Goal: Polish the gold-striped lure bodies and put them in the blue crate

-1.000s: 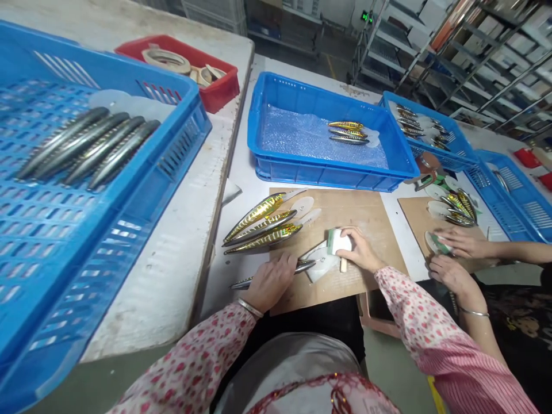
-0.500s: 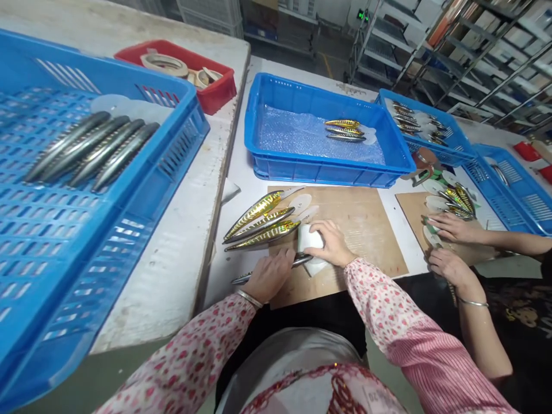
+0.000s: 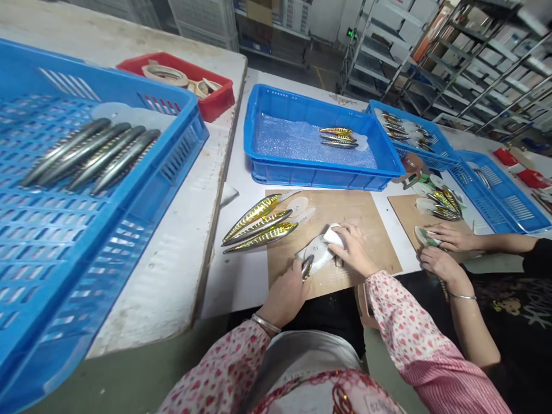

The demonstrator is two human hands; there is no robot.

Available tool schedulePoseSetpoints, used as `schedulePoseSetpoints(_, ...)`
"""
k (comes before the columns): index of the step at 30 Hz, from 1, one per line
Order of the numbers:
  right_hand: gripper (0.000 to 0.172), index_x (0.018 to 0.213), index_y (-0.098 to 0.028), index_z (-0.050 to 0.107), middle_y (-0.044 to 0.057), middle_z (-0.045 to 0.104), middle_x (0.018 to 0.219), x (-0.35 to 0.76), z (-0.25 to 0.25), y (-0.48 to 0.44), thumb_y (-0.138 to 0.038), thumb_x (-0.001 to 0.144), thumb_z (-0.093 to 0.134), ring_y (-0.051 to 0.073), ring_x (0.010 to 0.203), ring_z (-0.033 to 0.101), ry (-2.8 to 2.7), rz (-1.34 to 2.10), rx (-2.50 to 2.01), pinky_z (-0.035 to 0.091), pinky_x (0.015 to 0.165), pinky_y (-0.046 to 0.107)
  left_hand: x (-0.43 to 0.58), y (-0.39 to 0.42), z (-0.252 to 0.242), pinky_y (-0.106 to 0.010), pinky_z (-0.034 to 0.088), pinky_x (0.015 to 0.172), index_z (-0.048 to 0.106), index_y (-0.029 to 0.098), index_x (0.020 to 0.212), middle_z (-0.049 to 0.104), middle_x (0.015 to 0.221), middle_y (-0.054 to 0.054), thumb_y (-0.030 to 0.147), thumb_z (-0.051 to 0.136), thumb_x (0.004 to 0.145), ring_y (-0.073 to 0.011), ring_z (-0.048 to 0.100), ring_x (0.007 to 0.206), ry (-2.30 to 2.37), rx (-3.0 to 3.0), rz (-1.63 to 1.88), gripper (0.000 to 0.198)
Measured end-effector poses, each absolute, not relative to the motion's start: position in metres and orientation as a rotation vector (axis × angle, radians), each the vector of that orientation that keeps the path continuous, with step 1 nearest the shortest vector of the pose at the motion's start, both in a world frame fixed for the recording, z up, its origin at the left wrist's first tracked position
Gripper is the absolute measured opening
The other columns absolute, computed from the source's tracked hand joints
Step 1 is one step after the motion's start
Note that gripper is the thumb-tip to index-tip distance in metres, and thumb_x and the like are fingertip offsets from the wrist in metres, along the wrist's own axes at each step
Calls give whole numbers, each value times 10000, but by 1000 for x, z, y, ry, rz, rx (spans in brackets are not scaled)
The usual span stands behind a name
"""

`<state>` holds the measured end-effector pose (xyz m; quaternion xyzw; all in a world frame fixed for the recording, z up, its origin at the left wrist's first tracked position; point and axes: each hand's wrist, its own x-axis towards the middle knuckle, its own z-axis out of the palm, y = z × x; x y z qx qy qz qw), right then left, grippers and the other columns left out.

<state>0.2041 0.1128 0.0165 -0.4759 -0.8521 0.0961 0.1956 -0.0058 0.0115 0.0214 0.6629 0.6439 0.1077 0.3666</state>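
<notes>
Left grip (image 3: 287, 290) on lure (image 3: 307, 266); lures (image 3: 338, 137) in tray (image 3: 319, 174)

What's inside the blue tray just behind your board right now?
Bubble wrap lines the blue tray, with three gold-striped lures lying side by side on it toward the right. Anything beneath the wrap is covered; the near wall hides the floor's front edge.

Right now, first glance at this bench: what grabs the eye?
Three gold-striped lures gleam on the brown board at centre, beside the left hand gripping a silver lure and the right hand on a white block. A big blue crate of grey lures fills the left.
</notes>
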Motion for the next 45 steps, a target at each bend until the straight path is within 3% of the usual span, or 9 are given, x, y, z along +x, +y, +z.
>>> schedulePoseSetpoints(12, 368, 1180, -195, 590, 117, 471, 1162, 192, 23, 84, -381, 872, 667, 330, 1041, 458, -2413, 114, -1479, 432, 863, 459, -4, 9, 11, -333, 471, 732, 399, 188, 1087, 616, 1064, -100, 295, 374, 912, -249, 656, 891, 1709, 1755, 272, 206)
schedulePoseSetpoints(18, 348, 1212, -227, 571, 107, 460, 1210, 191, 23, 75, -414, 922, 610, 323, 1068, 450, -2439, 227, -1354, 424, 896, 459, -4, 8, 12, -313, 468, 713, 398, 202, 1055, 619, 1052, -82, 305, 371, 916, -234, 655, 886, 1685, 1767, 292, 175)
schedulePoseSetpoints(21, 343, 1199, -211, 586, 122, 475, 1161, 192, 24, 75, -426, 931, 587, 336, 1042, 454, -2403, 153, -1435, 424, 872, 478, -4, 8, 13, -317, 467, 716, 395, 202, 1057, 615, 1061, -80, 302, 372, 919, -232, 657, 884, 1701, 1751, 296, 172)
schedulePoseSetpoints(26, 377, 1258, -233, 552, 109, 430, 1263, 193, 24, 67, -439, 944, 582, 331, 1098, 430, -2501, 245, -1317, 412, 901, 460, -5, 8, 13, -323, 470, 755, 397, 198, 1079, 610, 1080, -85, 308, 354, 928, -226, 652, 909, 1667, 1766, 294, 192)
schedulePoseSetpoints(31, 363, 1203, -190, 589, 130, 453, 1197, 195, 25, 76, -409, 915, 617, 347, 1045, 445, -2464, 81, -1440, 420, 857, 484, -5, 7, 10, -318, 471, 741, 394, 203, 1099, 605, 1077, -83, 329, 363, 927, -223, 652, 893, 1700, 1763, 306, 215)
schedulePoseSetpoints(35, 385, 1262, -217, 547, 120, 425, 1271, 194, 27, 70, -404, 931, 606, 336, 1082, 435, -2545, 199, -1290, 419, 880, 462, -5, 6, 9, -313, 470, 753, 397, 201, 1083, 603, 1073, -81, 326, 340, 933, -220, 647, 914, 1665, 1785, 323, 203)
schedulePoseSetpoints(40, 350, 1207, -196, 592, 141, 453, 1206, 193, 31, 75, -395, 920, 619, 358, 1054, 440, -2489, 56, -1442, 411, 854, 492, -6, 7, 11, -322, 471, 747, 392, 197, 1091, 604, 1082, -82, 320, 361, 924, -231, 649, 913, 1682, 1765, 319, 210)
schedulePoseSetpoints(45, 380, 1265, -222, 552, 119, 428, 1276, 194, 29, 73, -413, 939, 597, 336, 1093, 427, -2554, 209, -1280, 405, 893, 466, -7, 8, 11, -313, 468, 765, 392, 196, 1105, 609, 1095, -83, 311, 341, 932, -220, 650, 927, 1647, 1768, 317, 214)
